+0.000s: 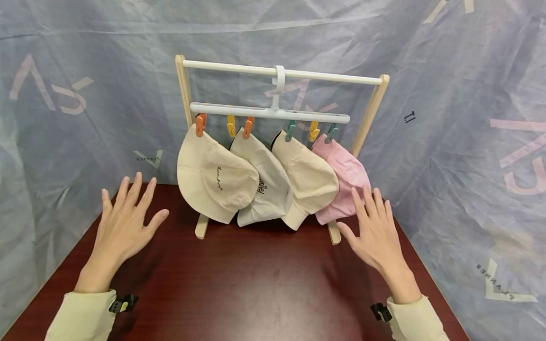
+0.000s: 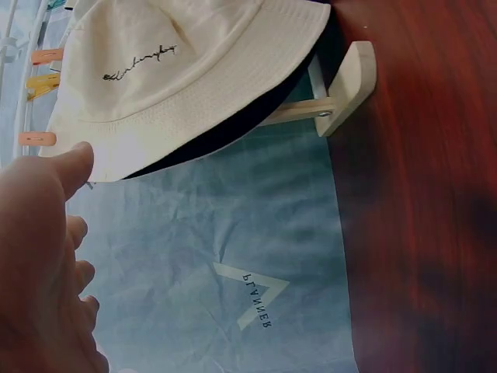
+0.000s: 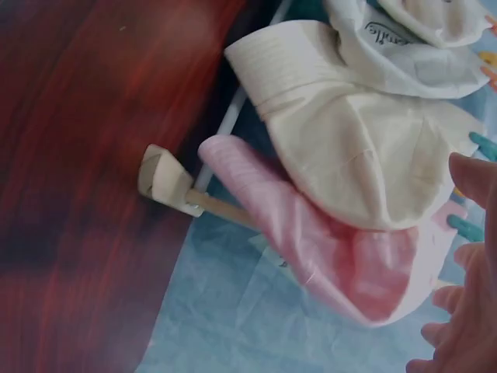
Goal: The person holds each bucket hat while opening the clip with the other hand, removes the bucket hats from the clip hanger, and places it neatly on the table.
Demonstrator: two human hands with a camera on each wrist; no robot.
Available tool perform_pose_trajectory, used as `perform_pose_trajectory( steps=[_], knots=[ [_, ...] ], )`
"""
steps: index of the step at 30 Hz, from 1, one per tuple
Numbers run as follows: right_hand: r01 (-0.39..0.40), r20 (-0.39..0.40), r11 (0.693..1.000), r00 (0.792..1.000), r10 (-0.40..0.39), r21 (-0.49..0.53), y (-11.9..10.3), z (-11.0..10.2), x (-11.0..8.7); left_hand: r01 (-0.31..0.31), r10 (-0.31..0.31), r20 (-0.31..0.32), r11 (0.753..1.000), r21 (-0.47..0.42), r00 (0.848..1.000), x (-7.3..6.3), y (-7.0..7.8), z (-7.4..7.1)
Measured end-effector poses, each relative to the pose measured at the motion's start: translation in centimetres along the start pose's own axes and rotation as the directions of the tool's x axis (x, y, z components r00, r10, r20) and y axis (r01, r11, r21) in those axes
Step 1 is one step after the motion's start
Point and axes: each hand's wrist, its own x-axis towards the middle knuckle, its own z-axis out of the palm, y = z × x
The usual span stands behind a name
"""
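Note:
Both hands are held out over the table with fingers spread and nothing in them. My left hand (image 1: 125, 220) is left of the rack, nearest a cream bucket hat (image 1: 213, 175) with dark script. On the right, my right hand (image 1: 375, 232) overlaps the edge of a pink hat (image 1: 345, 170) in the head view. Between these hang a pale grey hat (image 1: 273, 184) with lettering and a plain cream hat (image 1: 309, 173). Orange clips (image 1: 199, 127), yellow clips (image 1: 314, 131) and green clips (image 1: 290, 131) line the white hanger (image 1: 239, 111) above the hats.
The hanger hooks over the white rail (image 1: 332, 76) of a small rack with wooden posts (image 1: 370, 113), whose feet (image 1: 202, 227) stand on the dark red table (image 1: 256, 284). Grey printed cloth (image 1: 106, 71) surrounds the table at the back and sides.

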Motion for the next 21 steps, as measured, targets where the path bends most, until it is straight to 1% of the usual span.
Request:
perform_pose_trajectory(
  steps=[5,8,12,16,21],
  knots=[
    [0.015,0.000,1.000,1.000,-0.015,0.022,-1.1,0.1,1.1,0.005,-0.005,-0.012,0.999,-0.037,1.000,0.4,0.0,-0.3],
    [0.023,0.004,0.999,1.000,-0.023,0.048,-1.7,0.1,1.8,0.011,-0.012,-0.009,0.998,-0.062,1.000,0.7,0.1,-0.4],
    [0.053,-0.006,0.995,0.999,-0.053,0.081,-2.4,0.0,2.7,0.017,-0.018,-0.003,0.994,-0.106,1.000,1.2,0.1,-0.5],
    [0.070,-0.023,0.991,0.997,-0.068,0.110,-3.1,0.1,3.4,0.020,-0.021,-0.004,0.988,-0.156,1.000,1.8,0.2,-0.5],
    [0.080,-0.028,0.986,0.997,-0.077,0.146,-4.1,0.0,4.4,0.021,-0.022,-0.001,0.981,-0.193,1.000,2.7,0.3,-0.9]
  ],
)
